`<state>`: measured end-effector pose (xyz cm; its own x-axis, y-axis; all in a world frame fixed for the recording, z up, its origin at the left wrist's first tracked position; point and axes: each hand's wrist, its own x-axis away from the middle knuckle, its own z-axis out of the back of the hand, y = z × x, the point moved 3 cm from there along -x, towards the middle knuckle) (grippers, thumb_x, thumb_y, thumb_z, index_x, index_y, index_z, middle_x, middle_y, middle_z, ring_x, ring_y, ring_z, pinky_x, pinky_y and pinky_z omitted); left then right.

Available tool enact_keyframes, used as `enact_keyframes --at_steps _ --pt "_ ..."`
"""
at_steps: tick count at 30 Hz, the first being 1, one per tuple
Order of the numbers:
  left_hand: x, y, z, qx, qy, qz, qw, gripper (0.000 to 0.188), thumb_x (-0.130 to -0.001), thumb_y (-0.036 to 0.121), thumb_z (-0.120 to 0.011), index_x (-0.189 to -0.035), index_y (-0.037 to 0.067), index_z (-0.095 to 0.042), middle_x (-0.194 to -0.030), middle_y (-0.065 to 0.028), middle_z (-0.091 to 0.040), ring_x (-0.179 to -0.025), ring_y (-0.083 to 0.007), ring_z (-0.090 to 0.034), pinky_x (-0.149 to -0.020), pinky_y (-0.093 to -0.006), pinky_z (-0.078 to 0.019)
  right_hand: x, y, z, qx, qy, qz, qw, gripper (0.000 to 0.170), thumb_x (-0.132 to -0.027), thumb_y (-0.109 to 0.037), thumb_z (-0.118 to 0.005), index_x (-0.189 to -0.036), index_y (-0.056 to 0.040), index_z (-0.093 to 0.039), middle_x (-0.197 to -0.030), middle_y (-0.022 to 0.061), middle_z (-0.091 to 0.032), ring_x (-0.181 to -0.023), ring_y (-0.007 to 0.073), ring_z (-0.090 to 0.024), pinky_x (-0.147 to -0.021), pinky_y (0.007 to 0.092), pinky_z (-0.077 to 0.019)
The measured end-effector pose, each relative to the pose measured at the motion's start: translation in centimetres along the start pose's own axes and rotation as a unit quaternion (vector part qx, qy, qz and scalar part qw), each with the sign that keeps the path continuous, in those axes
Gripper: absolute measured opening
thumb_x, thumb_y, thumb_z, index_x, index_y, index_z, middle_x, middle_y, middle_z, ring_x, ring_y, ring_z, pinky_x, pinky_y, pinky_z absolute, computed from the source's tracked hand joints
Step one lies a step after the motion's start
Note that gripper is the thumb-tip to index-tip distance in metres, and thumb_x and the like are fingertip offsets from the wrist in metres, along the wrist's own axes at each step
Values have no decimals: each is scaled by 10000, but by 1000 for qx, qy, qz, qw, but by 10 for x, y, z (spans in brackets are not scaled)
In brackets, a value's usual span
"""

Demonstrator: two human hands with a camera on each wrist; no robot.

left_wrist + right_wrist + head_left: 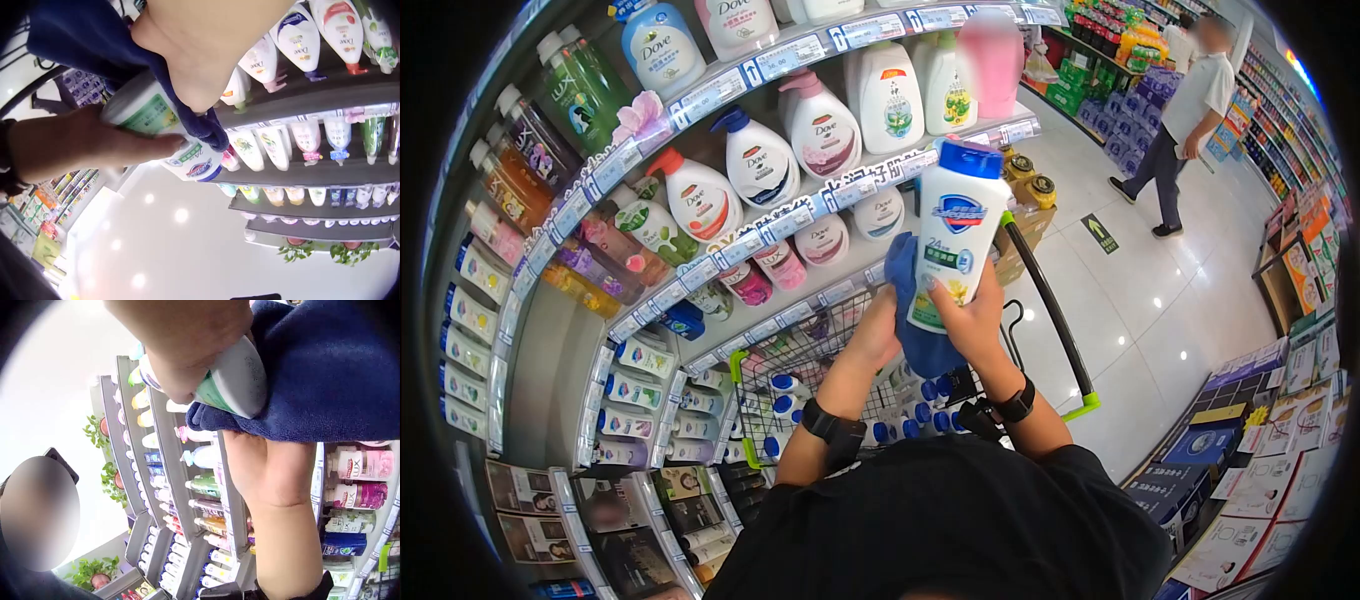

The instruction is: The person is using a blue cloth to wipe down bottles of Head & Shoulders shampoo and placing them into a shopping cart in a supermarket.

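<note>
A white Safeguard body wash bottle (960, 215) with a blue cap is held up, slightly tilted, above the shopping cart. My right hand (975, 315) grips its lower part, the thumb across the front label. A dark blue towel (928, 355) lies along the bottle's left side and behind it. My left hand (878, 330) holds this towel against the bottle, its fingers hidden by the cloth. In the right wrist view the bottle's white base (240, 381) shows beside the towel, with the left hand (269, 465) under the cloth.
The wire cart (745, 410) stands below my hands, with several blue-capped bottles (785, 405) in it and a black handle (1055, 315) at right. Shelves (800, 215) of pump bottles rise ahead and left. A person (1190, 110) is in the aisle; boxed goods (1250, 510) stand at right.
</note>
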<state>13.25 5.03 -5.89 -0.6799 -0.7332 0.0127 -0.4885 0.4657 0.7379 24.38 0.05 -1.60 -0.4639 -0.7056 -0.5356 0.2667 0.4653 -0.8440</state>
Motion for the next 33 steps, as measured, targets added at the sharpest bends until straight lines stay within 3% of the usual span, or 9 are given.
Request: enact_keyframes --at_steps 5,8,10,13,18,23,25,29,33 --pt "1 -16 -5 165 -25 83 982 467 -932 372 -331 -1262 46 -386 -1263 -104 -457 -1131 -229 -469 -960 -368 -381 -5 -4 7 -6 54 39 998 438 -690 -95 -691 -1044 31 -465 -893 139 -627 -777 170 -620 -676 280 -487" --pt "4 -18 -1 108 35 111 987 447 -937 348 -327 -1258 44 -390 -1262 -113 -455 -1134 -235 -466 -953 -379 -389 -3 -6 13 54 84 109 989 526 -637 -110 -723 -1061 38 -450 -886 151 -625 -767 196 -629 -671 286 -491" --pt "6 -18 4 86 8 99 991 432 -929 317 -357 -1249 29 -397 -1252 -125 -461 -1124 -239 -476 -948 -383 -395 0 1 14 46 107 150 982 535 -595 -118 -741 -1040 34 -487 -866 146 -631 -752 207 -635 -668 291 -494" --pt "5 -19 15 115 -60 94 987 388 -895 228 -441 -1212 5 -430 -1195 -141 -503 -1076 -240 -514 -925 -378 -417 1 -7 18 119 10 220 968 519 -614 -107 -717 -1047 46 -474 -911 156 -616 -792 197 -629 -683 282 -494" --pt "8 -16 13 49 -33 83 995 353 -799 75 -579 -1128 -19 -491 -1055 -131 -584 -942 -226 -588 -853 -349 -468 -2 -14 19 -50 88 86 991 407 -602 -67 -731 -958 24 -557 -858 113 -633 -758 182 -623 -677 287 -491" --pt "10 -15 6 15 43 54 998 365 -767 54 -623 -1104 -16 -503 -1019 -109 -596 -896 -203 -597 -813 -323 -481 -1 -18 23 -101 102 48 988 394 -649 -56 -713 -987 26 -529 -905 113 -614 -795 184 -608 -704 278 -485" --pt "11 -9 -2 -7 11 31 999 395 -752 48 -644 -1114 -6 -496 -1030 -91 -588 -932 -183 -573 -833 -317 -459 -1 -12 23 -144 123 22 982 413 -657 -54 -711 -1009 25 -511 -927 112 -601 -813 185 -601 -718 279 -482" --pt "17 8 -21 -87 -30 -1 996 465 -726 21 -672 -1144 7 -469 -1066 -70 -560 -993 -155 -529 -868 -306 -424 -2 7 21 -272 143 -65 949 451 -700 -50 -682 -1085 14 -455 -994 102 -559 -902 178 -564 -797 301 -453" --pt "17 0 -17 -68 -6 -2 998 520 -701 -14 -684 -1164 14 -450 -1088 -62 -542 -1017 -154 -510 -891 -310 -404 -5 17 13 -430 116 -161 881 388 -796 -106 -588 -1136 -10 -427 -1057 91 -535 -986 194 -538 -867 337 -434"
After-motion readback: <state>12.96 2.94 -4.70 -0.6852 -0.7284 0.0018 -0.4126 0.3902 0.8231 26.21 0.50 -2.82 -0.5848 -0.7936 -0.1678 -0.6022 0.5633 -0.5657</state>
